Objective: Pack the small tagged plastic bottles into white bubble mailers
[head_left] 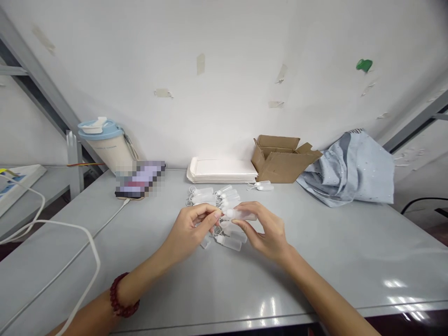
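My right hand (264, 228) grips a small translucent plastic bottle (241, 214) between thumb and fingers, its narrow white end pointing left. At that end, the thumb and index finger of my left hand (196, 224) are pinched together; what they hold is too small to make out. Under and around both hands lie several similar small bottles (229, 242) with thin looped white cords, in rough columns on the grey table (224, 294). Some of them are partly hidden by my hands.
Behind stand a stack of white padded envelopes (224, 171), an open cardboard box (285, 165) and bunched grey-blue cloth (360, 172). More small bottles (264, 187) lie before the box. At left are a tumbler (110, 147), a phone (140, 179) and a white cable (93, 245).
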{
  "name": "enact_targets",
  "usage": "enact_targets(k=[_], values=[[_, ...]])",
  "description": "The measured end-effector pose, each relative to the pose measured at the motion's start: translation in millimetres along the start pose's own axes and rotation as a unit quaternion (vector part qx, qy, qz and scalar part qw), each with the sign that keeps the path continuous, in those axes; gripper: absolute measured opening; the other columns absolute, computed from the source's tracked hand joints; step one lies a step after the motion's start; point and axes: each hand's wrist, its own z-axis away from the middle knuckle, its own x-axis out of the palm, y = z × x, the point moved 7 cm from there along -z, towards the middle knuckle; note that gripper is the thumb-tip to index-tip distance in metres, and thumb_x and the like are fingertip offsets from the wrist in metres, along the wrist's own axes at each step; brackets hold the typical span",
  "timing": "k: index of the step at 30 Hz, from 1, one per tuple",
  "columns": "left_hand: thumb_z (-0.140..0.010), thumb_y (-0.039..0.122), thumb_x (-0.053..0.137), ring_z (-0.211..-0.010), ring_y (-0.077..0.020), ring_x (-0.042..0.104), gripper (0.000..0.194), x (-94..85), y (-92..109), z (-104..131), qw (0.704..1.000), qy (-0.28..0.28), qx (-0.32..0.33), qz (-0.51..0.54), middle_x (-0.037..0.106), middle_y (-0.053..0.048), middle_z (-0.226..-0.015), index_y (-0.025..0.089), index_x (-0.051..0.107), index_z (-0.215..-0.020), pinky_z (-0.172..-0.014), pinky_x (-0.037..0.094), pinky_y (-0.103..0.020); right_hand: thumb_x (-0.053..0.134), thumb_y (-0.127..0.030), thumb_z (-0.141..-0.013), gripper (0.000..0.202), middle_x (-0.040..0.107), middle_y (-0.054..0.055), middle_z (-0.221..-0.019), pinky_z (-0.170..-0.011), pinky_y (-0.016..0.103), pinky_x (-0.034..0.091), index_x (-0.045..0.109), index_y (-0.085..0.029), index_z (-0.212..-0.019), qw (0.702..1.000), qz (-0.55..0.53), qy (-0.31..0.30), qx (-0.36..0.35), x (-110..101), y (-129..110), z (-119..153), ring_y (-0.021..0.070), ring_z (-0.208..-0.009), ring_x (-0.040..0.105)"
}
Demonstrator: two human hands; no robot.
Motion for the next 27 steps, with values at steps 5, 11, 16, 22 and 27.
enact_targets(k=[5,11,16,22,27], values=[[-0.084,0.035,0.051,-0.058,-0.0101,0.051,0.025,-5.5,-3,-1,0.999,0.016,-0.021,0.043,0.058,0.000,-0.067,0.016,0.062,-0.071,-0.060,0.044,-0.022,0.060,-0.014,-0.082,0.019,0.065,0.006,-0.086,-0.062,0.027,0.051,0.055,-0.021,-0.099,0.999,0.014,0.025,0.022,-6,2,-3,0.0164,-0.078,0.062],[-0.079,0.035,0.057,-0.059,-0.0104,0.051,0.022,-4.1,-4,-2,0.998,-0.003,-0.041,0.044,0.056,0.001,-0.064,0.016,0.062,-0.070,-0.060,0.044,-0.022,0.060,-0.013,-0.083,0.021,0.064,0.006,-0.086,-0.064,0.027,0.050,0.054,-0.020,-0.101,1.000,-0.002,0.013,0.003,-2,0,-2,0.0160,-0.079,0.061],[-0.079,0.037,0.057,-0.060,-0.0110,0.052,0.023,-9.7,-8,-4,0.997,0.029,-0.050,0.042,0.057,0.001,-0.066,0.016,0.060,-0.069,-0.060,0.045,-0.023,0.052,-0.020,-0.088,0.013,0.058,0.002,-0.076,-0.057,0.026,0.047,0.052,-0.020,-0.100,0.998,0.022,-0.008,0.067,-2,10,-2,0.0125,-0.063,0.054],[-0.078,0.037,0.057,-0.058,-0.0105,0.050,0.023,-10.3,-13,-5,0.997,0.030,-0.058,0.049,0.055,0.002,-0.063,0.016,0.060,-0.068,-0.060,0.044,-0.023,0.050,-0.019,-0.087,0.011,0.059,0.003,-0.083,-0.059,0.026,0.050,0.051,-0.021,-0.098,0.993,-0.043,0.003,0.106,2,19,4,0.0123,-0.066,0.055],[-0.078,0.036,0.056,-0.056,-0.0110,0.049,0.026,-9.3,-12,-4,0.998,0.022,-0.045,0.025,0.051,0.002,-0.056,0.017,0.057,-0.061,-0.057,0.042,-0.022,0.050,-0.018,-0.087,0.009,0.060,0.003,-0.082,-0.058,0.026,0.049,0.051,-0.021,-0.096,0.994,-0.041,0.012,0.101,4,19,7,0.0135,-0.069,0.057]])
